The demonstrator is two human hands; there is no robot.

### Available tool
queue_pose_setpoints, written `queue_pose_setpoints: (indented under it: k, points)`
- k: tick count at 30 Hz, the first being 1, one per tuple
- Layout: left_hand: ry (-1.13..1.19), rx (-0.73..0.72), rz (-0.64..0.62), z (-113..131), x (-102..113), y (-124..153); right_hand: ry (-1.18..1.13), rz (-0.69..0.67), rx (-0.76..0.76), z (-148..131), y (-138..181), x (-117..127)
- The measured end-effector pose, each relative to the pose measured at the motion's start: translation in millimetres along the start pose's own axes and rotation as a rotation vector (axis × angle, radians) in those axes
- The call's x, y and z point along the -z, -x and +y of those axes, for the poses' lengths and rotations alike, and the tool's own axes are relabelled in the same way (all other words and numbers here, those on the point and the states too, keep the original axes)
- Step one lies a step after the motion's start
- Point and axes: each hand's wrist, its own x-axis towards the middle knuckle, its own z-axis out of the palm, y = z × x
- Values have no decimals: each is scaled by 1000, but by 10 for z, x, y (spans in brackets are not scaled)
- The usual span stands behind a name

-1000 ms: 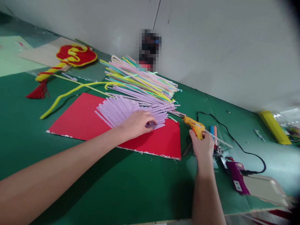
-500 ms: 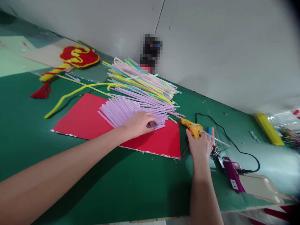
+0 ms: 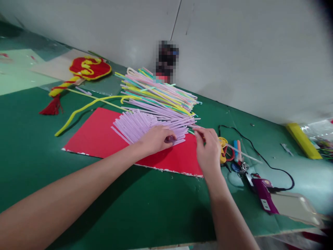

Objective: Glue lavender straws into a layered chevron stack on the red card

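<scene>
On the red board [image 3: 90, 130], light purple pipe cleaners [image 3: 134, 125] lie side by side in a slanted, leaf-like pattern. My left hand [image 3: 156, 139] presses on their lower right part, fingers curled over them. At the board's right edge, my right hand [image 3: 209, 147] has its thumb and forefinger drawn together at the ends of some pipe cleaners; which one it pinches is hidden. A yellow glue gun [image 3: 223, 151] with a clear glue stick is partly behind this hand. Beyond the board sits a pile of loose pastel pipe cleaners [image 3: 161, 93].
A red and yellow fan-shaped piece [image 3: 90, 68] with a tassel lies far left. A bent yellow pipe cleaner [image 3: 75, 113] crosses near the board. To the right are a black cord [image 3: 256, 156], a purple power block [image 3: 264, 194], a phone-like slab [image 3: 295, 206] and a yellow bar [image 3: 303, 140].
My right hand has let go of the glue gun and moved left to the pipe cleaner ends at the board's edge. My left hand stays on the purple pipe cleaners.
</scene>
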Motion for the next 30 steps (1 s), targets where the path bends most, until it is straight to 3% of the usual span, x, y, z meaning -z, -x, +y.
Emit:
queue_pose_setpoints:
  k: [7,24,30]
  points:
    - [19,-43,28,-33,-14,14,-206,-224,55,242,62,-255]
    - [100,-7,14,-67,2,1,-273,-248,60,303,58,-294]
    - [206,74,-7,-68,44,7,-279,-241,62,317,67,-306]
